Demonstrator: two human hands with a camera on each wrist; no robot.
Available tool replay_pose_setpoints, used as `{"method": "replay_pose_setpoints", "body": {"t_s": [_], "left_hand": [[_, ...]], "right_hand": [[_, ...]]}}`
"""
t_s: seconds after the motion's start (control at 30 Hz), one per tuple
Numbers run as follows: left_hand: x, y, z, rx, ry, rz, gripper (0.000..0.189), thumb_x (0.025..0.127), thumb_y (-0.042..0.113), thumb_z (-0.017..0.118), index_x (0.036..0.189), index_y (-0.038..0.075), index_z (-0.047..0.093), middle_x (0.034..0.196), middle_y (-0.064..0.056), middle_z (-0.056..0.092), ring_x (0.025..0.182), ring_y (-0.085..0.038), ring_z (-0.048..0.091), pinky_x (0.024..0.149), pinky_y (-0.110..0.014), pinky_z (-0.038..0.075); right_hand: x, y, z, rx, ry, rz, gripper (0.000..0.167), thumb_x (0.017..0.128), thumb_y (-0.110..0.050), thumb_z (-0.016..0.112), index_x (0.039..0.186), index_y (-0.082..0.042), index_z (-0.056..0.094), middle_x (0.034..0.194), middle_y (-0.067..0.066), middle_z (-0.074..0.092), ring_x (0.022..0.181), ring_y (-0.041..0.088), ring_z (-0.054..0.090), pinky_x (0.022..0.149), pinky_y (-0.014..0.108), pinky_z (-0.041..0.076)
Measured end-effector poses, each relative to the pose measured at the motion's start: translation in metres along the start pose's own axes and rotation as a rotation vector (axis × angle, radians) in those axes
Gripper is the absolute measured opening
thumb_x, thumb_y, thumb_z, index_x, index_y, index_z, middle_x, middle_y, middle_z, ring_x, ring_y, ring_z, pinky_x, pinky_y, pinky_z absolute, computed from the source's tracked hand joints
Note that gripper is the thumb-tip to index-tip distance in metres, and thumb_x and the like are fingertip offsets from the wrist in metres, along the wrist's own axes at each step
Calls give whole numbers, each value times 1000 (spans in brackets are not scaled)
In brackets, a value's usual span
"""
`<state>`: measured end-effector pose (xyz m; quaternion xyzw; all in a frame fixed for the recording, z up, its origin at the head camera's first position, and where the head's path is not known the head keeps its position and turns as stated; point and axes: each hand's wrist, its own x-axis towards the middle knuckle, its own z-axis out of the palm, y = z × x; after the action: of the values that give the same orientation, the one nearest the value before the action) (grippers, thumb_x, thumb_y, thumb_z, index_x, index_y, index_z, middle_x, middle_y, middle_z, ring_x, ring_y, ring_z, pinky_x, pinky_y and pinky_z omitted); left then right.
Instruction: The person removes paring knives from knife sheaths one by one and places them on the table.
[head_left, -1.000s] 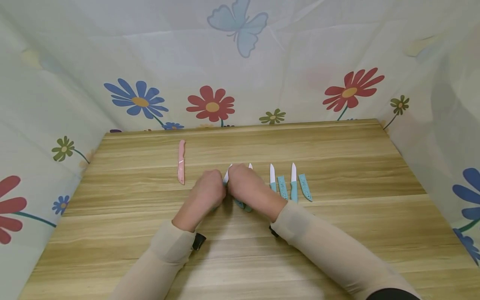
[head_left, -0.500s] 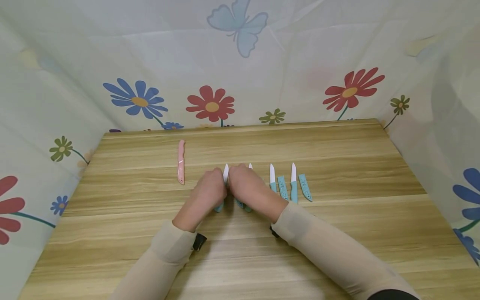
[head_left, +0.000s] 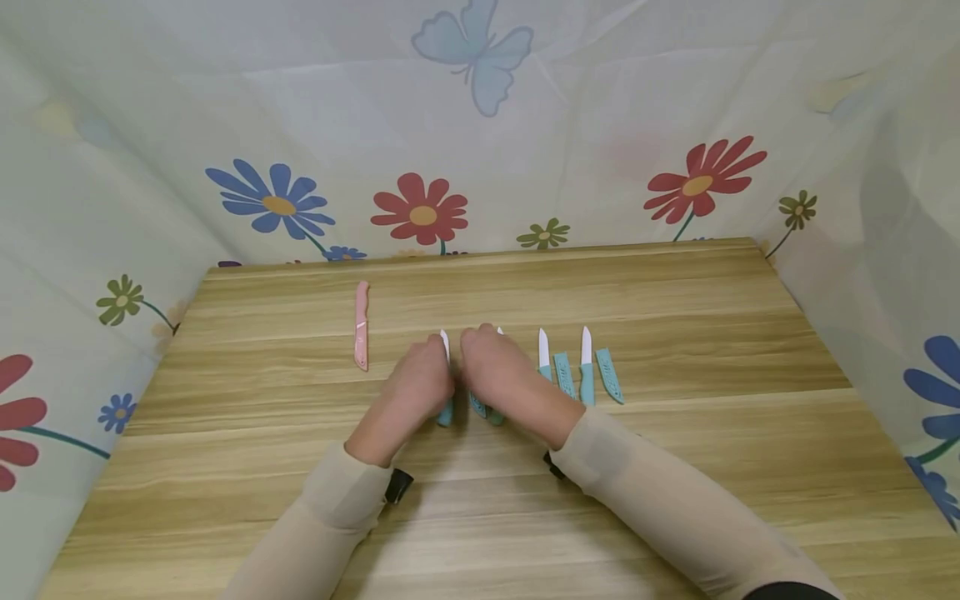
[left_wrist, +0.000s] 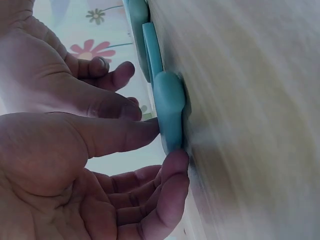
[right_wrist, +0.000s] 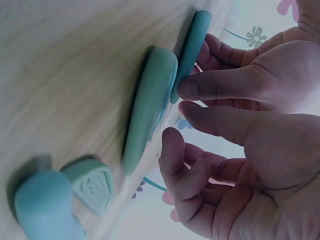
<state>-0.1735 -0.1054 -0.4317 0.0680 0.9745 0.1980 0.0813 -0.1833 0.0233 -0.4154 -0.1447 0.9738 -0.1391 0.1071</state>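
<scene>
My left hand (head_left: 420, 379) pinches the teal handle (left_wrist: 172, 112) of a small knife between thumb and fingertips. Its white blade (head_left: 445, 340) points away from me, low over the wooden table. Just to the right is my right hand (head_left: 498, 367), fingers loosely bent with nothing between them in the right wrist view. Under the right hand lies another knife, its teal handle (right_wrist: 150, 107) showing in that view and its blade tip (head_left: 500, 331) in the head view. A teal blade sheath (head_left: 477, 406) lies beside that knife, partly covered by the hand.
Right of the hands two more teal knives, a nearer one (head_left: 544, 350) and a farther one (head_left: 587, 367), lie parallel with sheaths (head_left: 565, 375) beside them. A pink sheathed knife (head_left: 362, 325) lies at the left. Flowered cloth (head_left: 600, 125) walls the table's back and sides.
The knife in my left hand has swung from slanting right to nearly straight, its tip moving left. My right hand has drifted slightly right, widening the gap between the hands.
</scene>
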Motion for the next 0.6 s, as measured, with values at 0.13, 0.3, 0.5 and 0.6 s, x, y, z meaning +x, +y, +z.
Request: {"method": "replay_pose_setpoints", "body": {"t_s": [0.13, 0.3, 0.5, 0.6], "left_hand": [[-1, -1, -2, 4, 6, 6, 20, 97, -1, 59, 115, -8, 55, 89, -19, 61, 79, -29, 64, 68, -43, 57], [-2, -2, -4, -10, -1, 0, 21, 97, 0, 62, 115, -7, 55, 87, -18, 60, 74, -28, 62, 61, -40, 55], [-5, -6, -11, -52, 25, 30, 23, 96, 3, 66, 114, -7, 54, 86, -16, 61, 72, -29, 62, 60, -38, 53], [-5, -9, -16, -51, 58, 46, 29, 98, 7, 69, 118, -8, 55, 92, -18, 64, 78, -29, 63, 65, -41, 55]], "right_hand": [[-3, 2, -3, 11, 12, -11, 22, 100, -12, 69, 117, 3, 68, 113, 19, 65, 96, 23, 63, 81, 38, 59], [-6, 3, -6, 13, 11, -24, 26, 100, -14, 71, 119, 4, 66, 115, 20, 65, 95, 24, 63, 80, 37, 58], [-8, 5, -6, 11, 24, -25, 23, 100, -15, 71, 115, 2, 65, 112, 18, 62, 87, 24, 64, 76, 38, 58], [-8, 6, -7, 0, 43, -41, 21, 99, -14, 72, 112, 1, 65, 108, 16, 62, 83, 23, 62, 73, 37, 58]]}}
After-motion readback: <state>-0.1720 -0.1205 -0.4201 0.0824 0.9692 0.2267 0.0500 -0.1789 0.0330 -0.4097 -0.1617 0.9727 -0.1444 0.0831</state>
